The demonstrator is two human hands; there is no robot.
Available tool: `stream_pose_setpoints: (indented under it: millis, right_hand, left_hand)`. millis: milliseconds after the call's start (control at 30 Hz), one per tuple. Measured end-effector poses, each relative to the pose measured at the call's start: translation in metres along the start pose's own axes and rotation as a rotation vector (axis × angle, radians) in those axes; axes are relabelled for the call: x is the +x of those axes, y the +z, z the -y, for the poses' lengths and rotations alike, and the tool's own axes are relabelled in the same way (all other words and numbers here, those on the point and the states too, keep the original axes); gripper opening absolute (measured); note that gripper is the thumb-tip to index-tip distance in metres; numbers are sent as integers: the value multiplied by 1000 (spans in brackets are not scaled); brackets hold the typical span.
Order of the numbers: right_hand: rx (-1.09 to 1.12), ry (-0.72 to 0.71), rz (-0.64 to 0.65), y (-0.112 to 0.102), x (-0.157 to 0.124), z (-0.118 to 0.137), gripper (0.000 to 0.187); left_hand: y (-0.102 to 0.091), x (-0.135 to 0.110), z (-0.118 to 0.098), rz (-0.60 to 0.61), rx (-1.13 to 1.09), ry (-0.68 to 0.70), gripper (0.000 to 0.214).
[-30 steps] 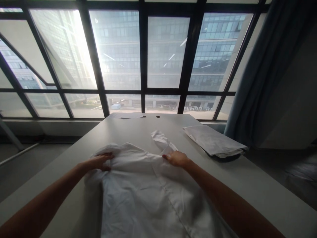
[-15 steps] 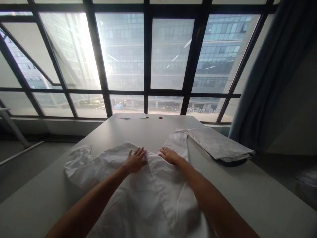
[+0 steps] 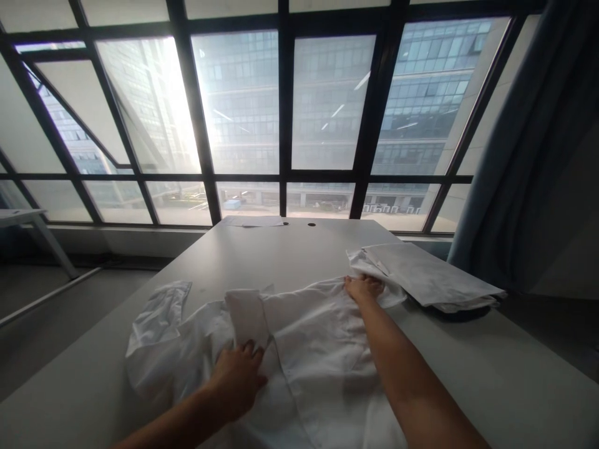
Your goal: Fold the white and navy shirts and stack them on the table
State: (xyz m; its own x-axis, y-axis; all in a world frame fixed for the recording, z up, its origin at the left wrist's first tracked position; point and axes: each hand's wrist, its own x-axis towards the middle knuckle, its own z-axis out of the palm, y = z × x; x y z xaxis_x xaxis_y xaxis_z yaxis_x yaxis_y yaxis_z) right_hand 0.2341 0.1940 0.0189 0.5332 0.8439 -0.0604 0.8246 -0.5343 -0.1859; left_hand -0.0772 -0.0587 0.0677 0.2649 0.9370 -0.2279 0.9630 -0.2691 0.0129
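Closest to us, a big white shirt [image 3: 322, 355] lies on the pale tabletop [image 3: 219, 262]. It could be a coat; its lower end runs out of view, so I cannot tell. A long seam line goes up its middle. The body is laid out wide, but it is full of soft creases.

The left hand [image 3: 238, 374] is on the shirt, left of the seam. Its fingers are bent a little and touch the cloth. I cannot tell if they pinch it. Just past that hand, a loose flap [image 3: 246, 312] stands out near the top edge. To the left, a puffy sleeve [image 3: 159, 321] lies bunched and bent.

A bit farther off, the right hand [image 3: 365, 287] is on the cloth at the top right corner. Its fingers are partly spread and curved down. I cannot see under them, so I cannot tell if they hold any cloth. White cloth pokes out past that hand.

So the opening out looks mostly done to me. The flap, the bunched sleeve and the creases are not flat yet, and no neat fold shows in the shirt.

Beside that corner sits a flat white pile [image 3: 430, 271]. Far back lies some paper [image 3: 253, 221], and then come big windows [image 3: 248, 106].
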Motion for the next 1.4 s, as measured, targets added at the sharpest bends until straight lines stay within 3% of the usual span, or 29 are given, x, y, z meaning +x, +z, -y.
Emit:
stream_pose_setpoints:
  millis: [67, 167, 233, 300, 367, 467, 533, 633, 767, 900, 1000, 1200, 1400]
  right_hand:
    - [-4, -53, -90, -7, -9, 4, 68]
    - [23, -421, -193, -11, -46, 22, 45]
    - [112, -713, -124, -7, -82, 38, 40]
    - [175, -983, 36, 0, -112, 48, 41]
    - [111, -1081, 99, 7, -128, 51, 53]
    - [-44, -901, 86, 7, -124, 47, 71]
    - [-87, -814, -7, 1, -116, 45, 65]
    - [-25, -903, -145, -4, -116, 52, 42]
    - [111, -977, -24, 1, -132, 68, 27]
    - [186, -1015, -8, 11, -134, 72, 22]
    - [364, -1045, -11, 19, -127, 67, 25]
    - [925, -889, 231, 30, -118, 59, 31]
    - [1156, -743, 525, 32, -121, 56, 37]
  left_hand:
    - [-9, 6, 2, -25, -33, -8, 37]
    - [-19, 43, 17, -160, -104, -101, 40]
    - [-22, 77, 30, -240, -136, -163, 29]
    - [-19, 112, 40, -287, -169, -225, 28]
    - [-13, 139, 45, -352, -207, -276, 39]
    - [-5, 163, 43, -423, -277, -255, 56]
    - [-2, 170, 38, -406, -301, -159, 59]
    - [3, 173, 27, -406, -284, -54, 49]
    - [9, 170, 18, -517, -271, -48, 23]
    - [11, 165, 18, -586, -282, -39, 20]
    - [10, 161, 17, -659, -277, -43, 18]
    - [13, 155, 6, -698, -432, -71, 17]
    - [22, 157, 7, -696, -740, 59, 16]
